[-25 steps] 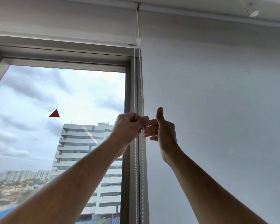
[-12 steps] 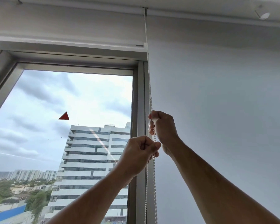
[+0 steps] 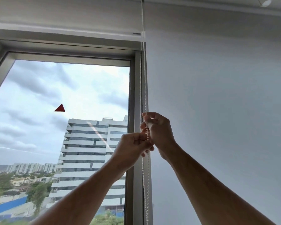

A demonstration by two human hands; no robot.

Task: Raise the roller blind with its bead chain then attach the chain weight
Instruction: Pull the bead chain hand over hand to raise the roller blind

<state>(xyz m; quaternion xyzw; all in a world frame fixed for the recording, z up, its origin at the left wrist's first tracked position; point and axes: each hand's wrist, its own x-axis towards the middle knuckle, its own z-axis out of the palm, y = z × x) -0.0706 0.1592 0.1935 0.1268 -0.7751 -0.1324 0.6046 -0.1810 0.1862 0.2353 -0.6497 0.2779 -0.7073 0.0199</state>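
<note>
Two hands on one cord, and both are up at the right edge of the window! Your right hand [image 3: 159, 129] sits on top, fingers curled closed around the white beaded plastic chain [image 3: 145, 88], which runs almost straight up from your knuckles to the white blind cassette [image 3: 68, 32] high above. Your left hand [image 3: 133, 147] is just below and to the left of it, touching it, also closed in a fist; from here I judge it is pinching the same strand, though the fingertips are hidden behind the knuckles. Below your left fist both strands drop away together, straight down along the grey metal window frame [image 3: 131, 98] and out of view at the bottom. So the long axis is vertical, and the pull you need lies directly downward through both wrists. Your left hand is the lower one, so it looks best placed to haul next while the right slides back up. No chain weight is anywhere in view, so that part, by my reckoning, waits for later.
</note>
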